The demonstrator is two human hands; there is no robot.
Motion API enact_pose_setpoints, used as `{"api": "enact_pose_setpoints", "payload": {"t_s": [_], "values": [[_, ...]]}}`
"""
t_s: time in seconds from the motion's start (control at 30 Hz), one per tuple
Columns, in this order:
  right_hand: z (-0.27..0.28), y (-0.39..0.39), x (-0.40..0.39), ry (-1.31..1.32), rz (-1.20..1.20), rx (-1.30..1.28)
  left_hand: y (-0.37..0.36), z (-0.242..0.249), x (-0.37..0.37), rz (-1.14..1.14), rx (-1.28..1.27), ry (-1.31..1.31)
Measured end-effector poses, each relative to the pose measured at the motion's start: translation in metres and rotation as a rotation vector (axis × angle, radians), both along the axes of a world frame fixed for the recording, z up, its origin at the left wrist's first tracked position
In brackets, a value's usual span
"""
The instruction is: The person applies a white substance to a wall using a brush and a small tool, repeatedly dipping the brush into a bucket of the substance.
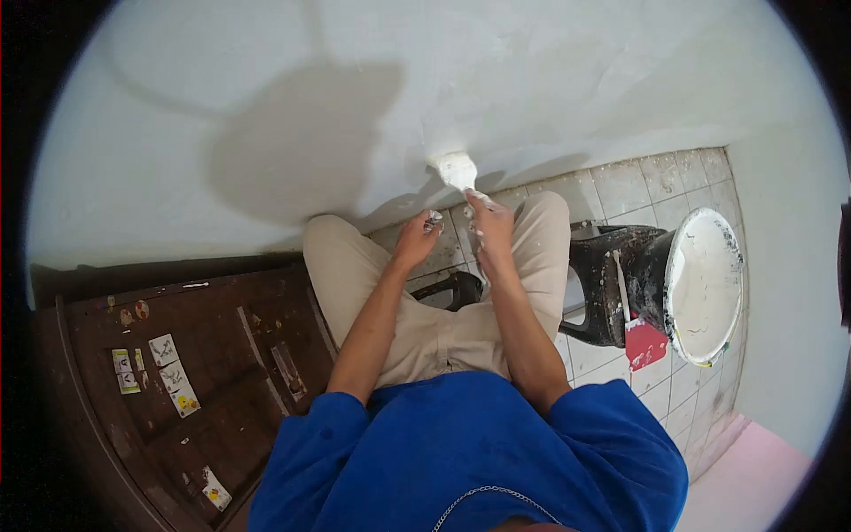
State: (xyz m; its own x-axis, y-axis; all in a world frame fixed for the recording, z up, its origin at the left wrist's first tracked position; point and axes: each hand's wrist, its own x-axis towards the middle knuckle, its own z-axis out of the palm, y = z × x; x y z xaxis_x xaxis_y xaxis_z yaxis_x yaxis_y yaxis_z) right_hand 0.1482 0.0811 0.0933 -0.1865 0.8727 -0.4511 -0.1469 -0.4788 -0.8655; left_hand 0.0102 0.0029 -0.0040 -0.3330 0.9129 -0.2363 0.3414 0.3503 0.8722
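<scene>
White-coated tool [456,170] ~12 o'clock, against wall [381,115], clamped in R hand [495,226] fingers; L hand [418,239] nr, fingers curled, can't tell if gripping; bucket [706,288] 3 o'clock.

No lettering, brand or number can be read. On the dark brown wooden panel [208,337] at the lower left of the frame, a green-and-white sticker [126,371], a long pale sticker strip [175,375] with small pictures, and a torn sticker [215,488] lower down are stuck. Round reddish stickers [142,309] sit higher on it. Any print on them is too small to make out.
</scene>
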Motion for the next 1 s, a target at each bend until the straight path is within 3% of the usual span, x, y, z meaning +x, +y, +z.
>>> {"api": "enact_pose_setpoints", "payload": {"t_s": [0.13, 0.27, 0.37, 0.47, 0.57, 0.67, 0.7, 0.77, 0.87, 0.93, 1.0], "values": [[0.103, -0.013, 0.01, 0.147, -0.066, 0.209, 0.002, -0.004, 0.003, -0.013, 0.022, 0.003], [0.152, -0.025, -0.011, 0.253, -0.149, 0.383, -0.003, 0.02, 0.002, -0.017, -0.052, 0.163], [0.085, -0.024, -0.025, -0.077, -0.05, 0.401, -0.003, 0.016, -0.001, 0.027, 0.028, 0.066], [-0.042, -0.027, -0.021, -0.297, 0.003, 0.399, -0.005, -0.001, -0.004, 0.038, 0.084, -0.001], [-0.073, -0.035, -0.004, -0.304, 0.031, 0.005, -0.012, 0.007, -0.004, 0.053, 0.073, 0.093], [0.007, -0.02, -0.014, -0.026, -0.017, 0.173, -0.016, -0.004, -0.01, 0.03, 0.147, 0.09], [0.039, -0.022, -0.017, 0.031, -0.049, 0.117, -0.015, 0.0, -0.01, 0.035, 0.114, 0.038], [0.1, -0.032, -0.016, 0.095, -0.104, 0.229, -0.015, 0.013, -0.013, 0.037, 0.04, -0.06], [0.158, -0.041, -0.021, 0.149, -0.161, 0.439, -0.013, -0.002, -0.01, 0.053, 0.108, 0.037], [0.156, -0.037, -0.028, 0.13, -0.134, 0.451, -0.013, -0.006, -0.008, 0.038, 0.104, -0.003], [0.105, -0.026, -0.037, 0.074, -0.045, 0.326, -0.01, -0.002, -0.008, 0.031, 0.068, -0.03]]}}
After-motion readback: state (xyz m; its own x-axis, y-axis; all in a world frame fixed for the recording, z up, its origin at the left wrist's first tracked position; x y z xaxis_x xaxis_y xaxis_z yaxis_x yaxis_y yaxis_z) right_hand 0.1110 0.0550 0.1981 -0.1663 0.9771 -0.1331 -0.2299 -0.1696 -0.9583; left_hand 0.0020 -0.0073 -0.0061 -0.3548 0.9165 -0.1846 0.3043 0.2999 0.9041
